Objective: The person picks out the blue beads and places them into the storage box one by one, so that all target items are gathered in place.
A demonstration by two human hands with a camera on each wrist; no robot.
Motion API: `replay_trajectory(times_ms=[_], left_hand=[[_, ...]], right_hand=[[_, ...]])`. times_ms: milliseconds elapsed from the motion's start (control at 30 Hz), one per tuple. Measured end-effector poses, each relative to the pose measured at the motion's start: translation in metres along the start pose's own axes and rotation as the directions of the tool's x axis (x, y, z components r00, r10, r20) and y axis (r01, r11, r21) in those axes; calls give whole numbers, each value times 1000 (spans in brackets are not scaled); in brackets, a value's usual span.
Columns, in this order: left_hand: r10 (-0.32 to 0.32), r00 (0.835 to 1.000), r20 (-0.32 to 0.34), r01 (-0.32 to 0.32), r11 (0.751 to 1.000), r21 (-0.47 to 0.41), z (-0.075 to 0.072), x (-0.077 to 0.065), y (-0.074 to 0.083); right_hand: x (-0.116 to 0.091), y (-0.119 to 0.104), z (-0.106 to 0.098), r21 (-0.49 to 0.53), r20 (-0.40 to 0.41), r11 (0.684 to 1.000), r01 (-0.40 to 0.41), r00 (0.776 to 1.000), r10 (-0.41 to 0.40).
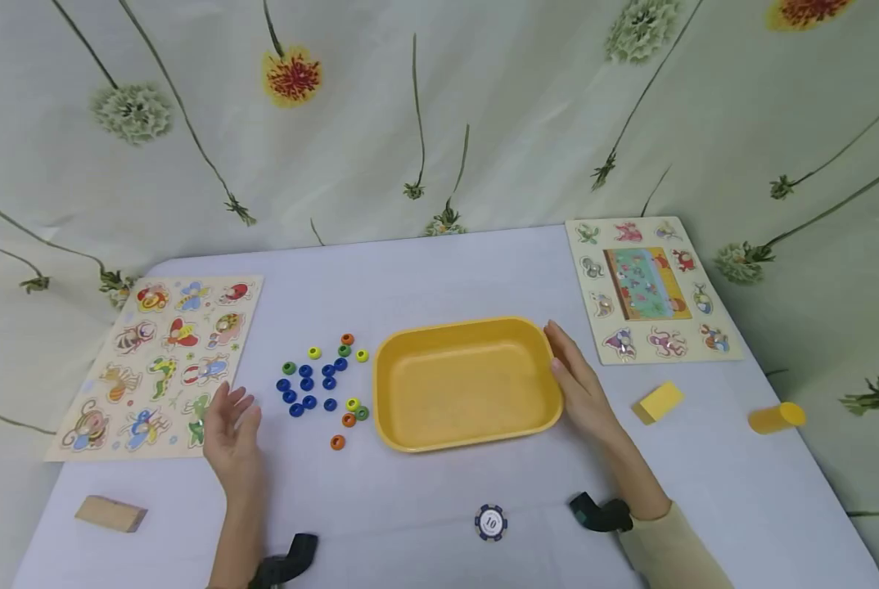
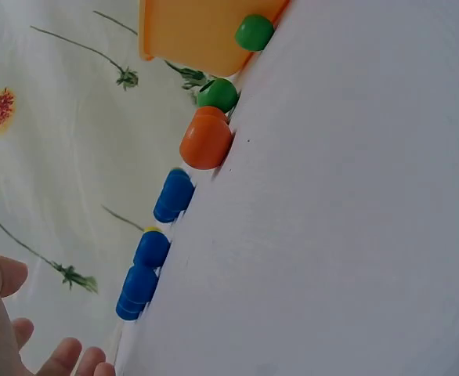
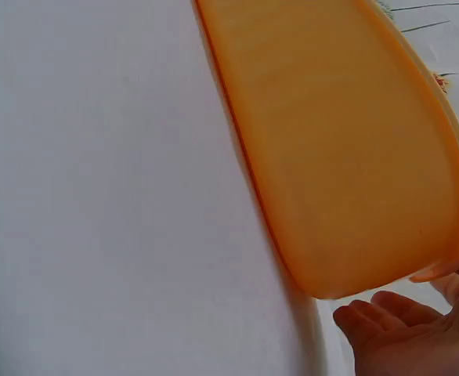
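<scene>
An upright yellow tray (image 1: 463,384) with a raised rim stands mid-table. My right hand (image 1: 585,398) is at its right end, thumb by the rim and fingers loosely extended along the outer wall. In the right wrist view the fingers (image 3: 394,313) lie close beside the tray wall (image 3: 355,258); firm contact is hard to tell. On the left, my left hand (image 1: 235,442) hovers with relaxed fingers, nothing in it, by the corner of an insect puzzle board (image 1: 132,360). Blue, green, orange and yellow beads (image 1: 307,384) lie scattered between that hand and the tray.
A second puzzle board (image 1: 590,245) lies at the back right. Nearer are a yellow block (image 1: 660,402) and a yellow cylinder (image 1: 777,418). A wooden block (image 1: 111,514) sits front left, and a poker chip (image 1: 491,523) lies in front of the tray.
</scene>
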State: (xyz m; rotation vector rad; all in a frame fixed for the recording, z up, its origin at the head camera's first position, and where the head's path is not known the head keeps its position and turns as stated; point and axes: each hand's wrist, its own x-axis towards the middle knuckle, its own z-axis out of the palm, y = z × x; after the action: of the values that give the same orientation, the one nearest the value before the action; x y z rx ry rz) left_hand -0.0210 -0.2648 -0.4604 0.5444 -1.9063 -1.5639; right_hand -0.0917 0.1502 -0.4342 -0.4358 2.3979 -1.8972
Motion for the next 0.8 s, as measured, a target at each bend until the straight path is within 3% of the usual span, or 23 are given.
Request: replay_trajectory(times_ms=[167, 333, 500, 800], left_hand=[[-81, 996, 32, 80, 996, 38, 1, 2, -12], [-107, 991, 82, 88, 973, 211, 1, 3, -18], [-71, 992, 108, 28, 935, 355, 3, 2, -22], [32, 982, 186, -118, 872, 474, 3, -3, -27]], right_hand=[[-3, -3, 7, 63, 11, 996, -62, 998, 61], [-2, 0, 9, 96, 0, 992, -77, 997, 77], [-2, 2, 9, 109, -2, 991, -81, 997, 82], [-3, 2, 10, 125, -1, 988, -87, 996, 88]])
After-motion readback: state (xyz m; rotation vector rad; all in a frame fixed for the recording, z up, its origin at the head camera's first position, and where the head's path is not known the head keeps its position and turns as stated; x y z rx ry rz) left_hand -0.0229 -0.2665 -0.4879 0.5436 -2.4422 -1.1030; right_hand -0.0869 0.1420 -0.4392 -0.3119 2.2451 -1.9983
